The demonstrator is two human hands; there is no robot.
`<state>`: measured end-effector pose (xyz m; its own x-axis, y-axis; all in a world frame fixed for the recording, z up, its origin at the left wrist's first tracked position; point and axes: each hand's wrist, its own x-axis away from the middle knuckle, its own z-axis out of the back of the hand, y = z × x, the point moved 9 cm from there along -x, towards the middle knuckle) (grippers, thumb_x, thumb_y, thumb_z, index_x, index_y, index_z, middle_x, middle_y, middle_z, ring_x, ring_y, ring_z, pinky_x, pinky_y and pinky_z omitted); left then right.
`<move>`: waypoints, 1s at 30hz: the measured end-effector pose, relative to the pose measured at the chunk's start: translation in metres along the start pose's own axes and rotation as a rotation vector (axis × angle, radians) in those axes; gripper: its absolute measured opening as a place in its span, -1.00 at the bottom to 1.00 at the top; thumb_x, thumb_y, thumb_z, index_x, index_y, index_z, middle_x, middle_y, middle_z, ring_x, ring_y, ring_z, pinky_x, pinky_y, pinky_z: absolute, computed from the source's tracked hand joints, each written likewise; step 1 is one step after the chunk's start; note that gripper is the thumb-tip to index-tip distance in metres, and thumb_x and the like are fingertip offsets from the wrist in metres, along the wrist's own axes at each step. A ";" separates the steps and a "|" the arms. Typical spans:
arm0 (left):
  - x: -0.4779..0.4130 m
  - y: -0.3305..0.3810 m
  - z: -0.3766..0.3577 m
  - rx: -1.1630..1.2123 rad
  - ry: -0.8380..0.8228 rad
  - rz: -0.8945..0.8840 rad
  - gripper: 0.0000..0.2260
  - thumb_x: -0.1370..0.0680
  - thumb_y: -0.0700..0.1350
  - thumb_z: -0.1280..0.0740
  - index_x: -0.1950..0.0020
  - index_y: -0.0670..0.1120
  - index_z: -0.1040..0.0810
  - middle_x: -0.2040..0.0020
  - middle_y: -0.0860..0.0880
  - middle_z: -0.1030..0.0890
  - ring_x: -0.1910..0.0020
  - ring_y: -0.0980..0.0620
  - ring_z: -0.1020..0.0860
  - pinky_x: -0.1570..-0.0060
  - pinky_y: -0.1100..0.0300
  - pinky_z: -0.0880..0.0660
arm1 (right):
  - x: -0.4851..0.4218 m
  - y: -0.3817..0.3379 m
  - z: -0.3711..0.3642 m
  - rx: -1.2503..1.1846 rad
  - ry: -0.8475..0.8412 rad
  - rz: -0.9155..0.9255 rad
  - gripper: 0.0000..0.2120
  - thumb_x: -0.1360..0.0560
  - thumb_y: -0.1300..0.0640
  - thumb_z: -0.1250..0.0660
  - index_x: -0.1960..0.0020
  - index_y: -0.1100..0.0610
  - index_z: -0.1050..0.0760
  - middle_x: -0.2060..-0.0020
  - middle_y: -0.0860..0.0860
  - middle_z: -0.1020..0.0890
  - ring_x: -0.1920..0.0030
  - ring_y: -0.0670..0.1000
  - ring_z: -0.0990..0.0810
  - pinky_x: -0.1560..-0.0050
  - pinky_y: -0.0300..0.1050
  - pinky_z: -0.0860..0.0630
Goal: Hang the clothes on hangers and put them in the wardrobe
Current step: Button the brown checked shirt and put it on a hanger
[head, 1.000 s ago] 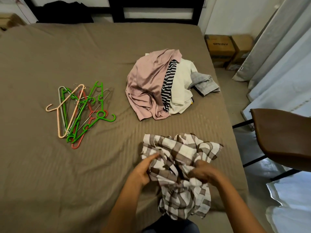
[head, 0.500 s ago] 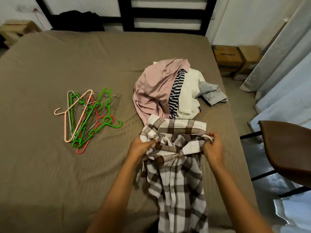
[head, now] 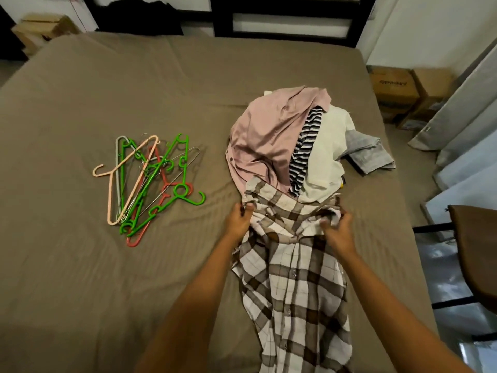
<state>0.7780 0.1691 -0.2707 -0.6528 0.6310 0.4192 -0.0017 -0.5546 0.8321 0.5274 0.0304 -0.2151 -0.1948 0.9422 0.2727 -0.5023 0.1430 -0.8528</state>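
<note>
Pinching the plaid shirt point(head: 293, 286) at its shoulders, the left hand point(head: 240, 219) and the right hand point(head: 338, 232) each have their grip clamped on the fabric, one on either side of the collar. The shirt lies button-side up on the bed point(head: 80, 265), its long axis running straight away from the person. Its collar end points away and touches the heap of clothes point(head: 266, 141), and its tail points toward the near edge. Well apart to the left lies a tangle of green, peach and red hangers point(head: 150, 181)
</note>
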 end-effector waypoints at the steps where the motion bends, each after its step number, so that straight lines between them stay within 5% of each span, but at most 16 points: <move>1: -0.011 -0.011 0.004 -0.107 0.005 0.063 -0.56 -0.59 0.12 -0.17 -0.20 -0.24 -0.47 -0.16 -0.26 -0.55 -0.15 -0.17 -0.51 -0.14 0.02 -0.42 | -0.001 0.014 -0.021 0.099 -0.133 -0.066 -0.51 -0.43 0.34 -0.39 -0.29 0.35 -0.30 -0.12 0.16 -0.48 -0.20 0.19 -0.48 -0.08 -0.14 -0.43; 5: -0.052 -0.040 0.058 -0.456 0.176 0.149 -0.57 -0.55 -0.03 -0.28 -0.23 -0.36 -0.40 -0.22 -0.37 -0.47 -0.20 -0.29 -0.46 -0.14 -0.01 -0.39 | 0.006 0.044 -0.062 0.261 -0.317 -0.111 -0.67 -0.36 0.26 -0.49 -0.05 0.27 -0.44 0.04 0.19 -0.58 -0.07 0.23 -0.57 0.11 -0.12 -0.46; 7: -0.074 -0.047 0.081 -0.505 0.223 0.096 -0.54 -0.52 -0.23 -0.28 -0.35 -0.38 -0.26 -0.34 -0.39 -0.32 -0.29 -0.32 -0.36 -0.26 -0.03 -0.31 | 0.010 0.051 -0.078 0.322 -0.383 -0.071 -0.66 -0.39 0.22 -0.46 -0.12 0.24 -0.46 -0.05 0.17 -0.55 -0.12 0.20 -0.54 0.05 -0.12 -0.42; 12: -0.126 -0.083 0.145 -0.699 0.316 0.115 -0.41 -0.51 -0.34 -0.20 -0.49 -0.36 -0.02 -0.48 -0.38 -0.08 -0.47 -0.31 -0.10 -0.43 -0.04 -0.12 | 0.028 0.082 -0.115 0.537 -0.595 0.060 -0.24 -0.47 0.02 -0.39 -0.52 0.16 -0.07 -0.49 0.13 -0.15 -0.49 0.13 -0.12 -0.37 -0.06 -0.22; 15: -0.138 -0.112 0.173 -0.769 0.325 0.191 -0.39 -0.53 -0.29 -0.21 -0.51 -0.30 0.00 -0.47 -0.34 -0.16 -0.46 -0.29 -0.13 -0.44 -0.08 -0.10 | 0.039 0.103 -0.123 0.565 -0.653 0.069 -0.14 -0.48 0.00 -0.38 -0.54 0.04 0.14 -0.53 0.07 0.14 -0.53 0.09 0.07 -0.43 -0.02 -0.13; 21: -0.124 -0.112 0.170 -1.038 0.394 0.111 -0.76 -0.58 -0.28 -0.13 -0.21 -0.24 -0.46 -0.13 -0.29 -0.55 -0.13 -0.29 -0.53 -0.08 -0.05 -0.47 | 0.056 0.112 -0.131 0.564 -0.656 0.082 -0.09 -0.47 0.04 -0.39 -0.54 0.08 0.18 -0.53 0.10 0.15 -0.53 0.11 0.06 -0.41 -0.06 -0.15; 26: -0.095 -0.083 0.144 -1.153 0.391 -0.024 -0.80 -0.54 -0.32 -0.15 -0.06 -0.24 -0.53 0.07 -0.25 -0.63 0.05 -0.25 -0.61 -0.13 -0.05 -0.39 | 0.058 0.100 -0.125 0.543 -0.670 0.055 -0.12 -0.46 0.04 -0.39 -0.55 0.05 0.14 -0.53 0.09 0.13 -0.53 0.10 0.04 -0.41 -0.06 -0.17; 30: -0.076 -0.039 0.137 -1.030 0.441 -0.220 -0.93 -0.33 -0.36 -0.25 0.27 -0.27 -0.52 0.46 -0.26 -0.53 0.52 -0.21 -0.55 0.41 0.02 -0.53 | 0.059 0.080 -0.113 0.422 -0.569 0.034 -0.14 -0.46 0.02 -0.40 -0.55 0.03 0.07 -0.54 0.08 0.09 -0.53 0.08 0.09 -0.44 -0.03 -0.11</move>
<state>0.9318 0.2172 -0.2849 -0.7701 0.6371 -0.0319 -0.6369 -0.7652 0.0936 0.5712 0.1321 -0.3176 -0.5682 0.6231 0.5375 -0.7494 -0.1220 -0.6508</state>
